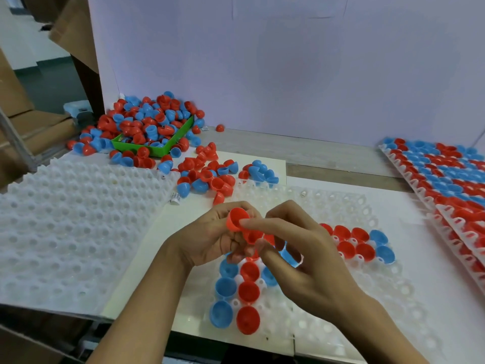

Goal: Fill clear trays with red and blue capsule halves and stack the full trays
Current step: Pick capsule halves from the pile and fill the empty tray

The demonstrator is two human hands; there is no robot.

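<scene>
- Gripping a red capsule half (237,219), the left hand (210,237) curled round it above the clear tray (341,203); the right hand (296,248) pinched its rim.
- That tray held red and blue halves in its near and middle cups.
- Full trays (443,179) lay stacked at right.
- A green box (168,145) overflowed with loose halves (147,119).
- A small label (175,198) was too blurred to read.

Glossy plastic capsule halves (237,219), translucent plastic tray (341,206), matt wooden tabletop (328,158)
</scene>
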